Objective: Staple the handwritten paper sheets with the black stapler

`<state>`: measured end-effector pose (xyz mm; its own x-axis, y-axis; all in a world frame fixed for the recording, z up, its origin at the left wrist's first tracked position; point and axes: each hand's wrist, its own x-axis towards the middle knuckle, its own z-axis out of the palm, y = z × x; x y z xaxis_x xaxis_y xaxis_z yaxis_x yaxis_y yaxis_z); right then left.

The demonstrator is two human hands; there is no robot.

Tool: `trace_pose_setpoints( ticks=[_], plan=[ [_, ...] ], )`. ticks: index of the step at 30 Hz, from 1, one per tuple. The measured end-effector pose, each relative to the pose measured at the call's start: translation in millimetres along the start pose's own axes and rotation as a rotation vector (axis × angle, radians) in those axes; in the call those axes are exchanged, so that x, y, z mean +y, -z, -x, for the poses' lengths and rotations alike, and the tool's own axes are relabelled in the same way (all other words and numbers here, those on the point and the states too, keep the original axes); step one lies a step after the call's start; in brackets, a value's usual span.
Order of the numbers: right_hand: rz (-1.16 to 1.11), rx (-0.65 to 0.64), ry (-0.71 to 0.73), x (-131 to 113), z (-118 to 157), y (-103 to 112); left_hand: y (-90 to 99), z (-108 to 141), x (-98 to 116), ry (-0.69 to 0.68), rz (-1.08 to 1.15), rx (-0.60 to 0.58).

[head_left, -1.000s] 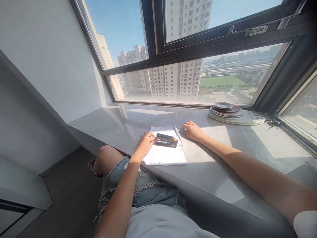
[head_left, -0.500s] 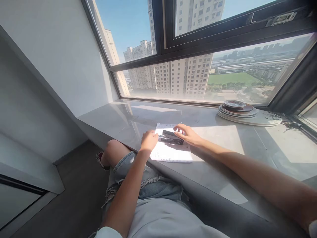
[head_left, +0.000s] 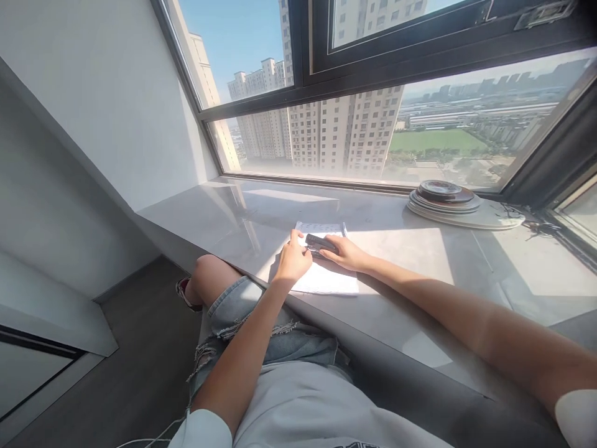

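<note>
Your right hand (head_left: 346, 254) is closed over the rear of the stapler (head_left: 319, 241), over the papers (head_left: 326, 280) near the front edge of the ledge (head_left: 396, 317). Your left hand (head_left: 295, 260): at stapler's front end, can't tell if gripping. Plates (head_left: 443, 200): by far edge.

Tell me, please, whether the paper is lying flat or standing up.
Flat: the paper lies along the ledge, its sunlit face upward, with the right hand holding the stapler over it.
</note>
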<state>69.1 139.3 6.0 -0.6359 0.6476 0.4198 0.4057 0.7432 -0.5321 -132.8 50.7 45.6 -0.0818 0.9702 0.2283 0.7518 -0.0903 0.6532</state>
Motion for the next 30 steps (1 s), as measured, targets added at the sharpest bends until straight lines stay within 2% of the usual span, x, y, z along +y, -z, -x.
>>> trace_pose_setpoints(
  ticks=[4,6,10,12,14,20,23,26,30],
  plan=[
    [-0.075,0.007,0.033,-4,0,2,3.4,-11,-14,-0.008,-0.015,-0.012],
    [-0.088,0.045,-0.004,-4,1,3,1.8,-14,-24,-0.022,-0.054,0.000],
    [-0.171,0.272,-0.178,4,3,8,-7.3,-13,-43,-0.199,-0.260,-0.079],
    [-0.246,0.398,-0.240,13,2,15,-10.8,-11,-48,-0.225,-0.335,-0.143],
    [-0.275,0.457,-0.270,25,2,26,-11.5,-10,-50,-0.200,-0.362,-0.164],
    [-0.056,0.392,-0.287,59,10,58,0.0,-11,-55,-0.155,-0.364,-0.165],
    [-0.004,0.310,-0.306,63,12,59,10.7,-13,-63,-0.115,-0.383,-0.171],
    [0.034,0.243,-0.289,59,12,56,18.8,-16,-72,-0.032,-0.457,-0.121],
    [0.047,0.196,-0.222,54,13,55,18.3,-17,-74,0.089,-0.572,-0.047]
  ],
)
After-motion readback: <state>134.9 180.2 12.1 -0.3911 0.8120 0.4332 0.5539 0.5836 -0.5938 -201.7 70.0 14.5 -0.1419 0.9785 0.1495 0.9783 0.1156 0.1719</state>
